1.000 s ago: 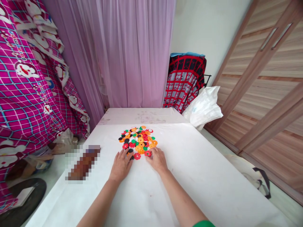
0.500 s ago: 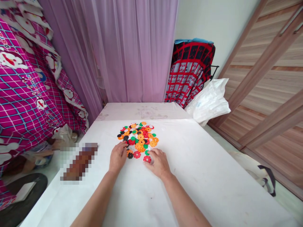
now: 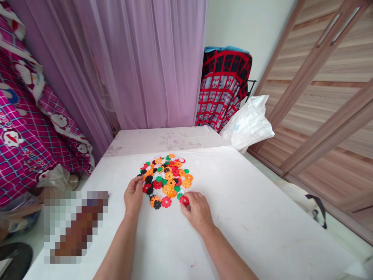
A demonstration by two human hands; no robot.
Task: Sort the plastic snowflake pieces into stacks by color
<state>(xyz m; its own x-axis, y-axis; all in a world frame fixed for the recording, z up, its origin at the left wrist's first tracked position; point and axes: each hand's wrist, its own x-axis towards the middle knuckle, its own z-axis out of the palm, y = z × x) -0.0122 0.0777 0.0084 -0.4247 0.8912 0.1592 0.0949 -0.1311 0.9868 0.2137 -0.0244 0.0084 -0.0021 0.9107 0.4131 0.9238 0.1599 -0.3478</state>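
Note:
A loose pile of notched plastic snowflake discs (image 3: 169, 181), in orange, red, black, green and white, lies on the white-covered table (image 3: 250, 202). At the pile's left edge is my left hand (image 3: 134, 196), its thumb and fingertips drawn together beside black and orange pieces. What those fingers pinch, if anything, is too small to make out. On the near right side, the thumb and forefinger of my right hand (image 3: 198, 210) close around a red disc (image 3: 184, 200), partly covering it. Another red disc (image 3: 166, 202) and a black disc (image 3: 157, 204) lie along the pile's near edge.
Beyond the table hangs a purple curtain (image 3: 151, 77). A white plastic bag (image 3: 247, 124) stands at the far right corner, near a chair under red patterned cloth (image 3: 218, 89). Wooden wardrobe doors (image 3: 323, 97) rise on the right. A pixelated patch (image 3: 78, 227) covers the left edge.
The camera view has shifted, so the table sits lower and further left. My left hand has drawn left from the pile. The red disc by my right hand has shifted right relative to the pile.

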